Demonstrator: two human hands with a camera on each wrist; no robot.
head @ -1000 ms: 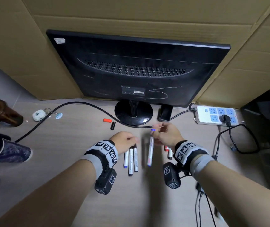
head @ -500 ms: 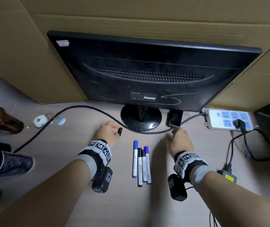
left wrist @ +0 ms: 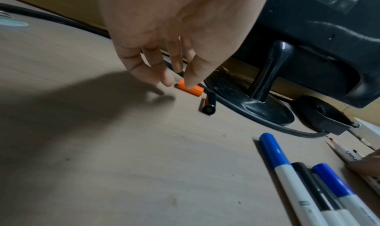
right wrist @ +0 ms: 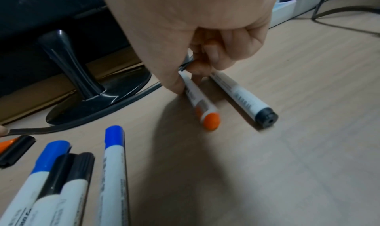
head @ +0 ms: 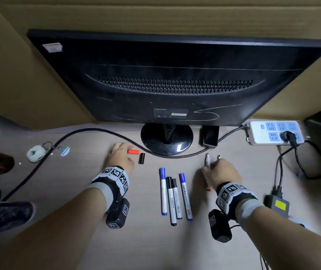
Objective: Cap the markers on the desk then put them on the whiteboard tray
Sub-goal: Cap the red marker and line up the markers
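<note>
Four capped white plastic cylinder markers (head: 174,195) lie together; at 10 o'clock the left hand (head: 119,158), fingers loosely extended, touches a stubby orange cap (left wrist: 190,89); the right hand (head: 221,173) pinches an uncapped orange-ended marker (right wrist: 202,105), tip hidden.

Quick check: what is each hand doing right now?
Left hand: open, thumb tip touching the orange cap on the desk.
Right hand: fingers curled round the uncapped orange marker.

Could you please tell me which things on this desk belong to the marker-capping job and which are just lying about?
Job: four capped markers, uncapped red marker, uncapped black marker, orange cap, black cap.

Lying about: monitor, power strip, keychain.
</note>
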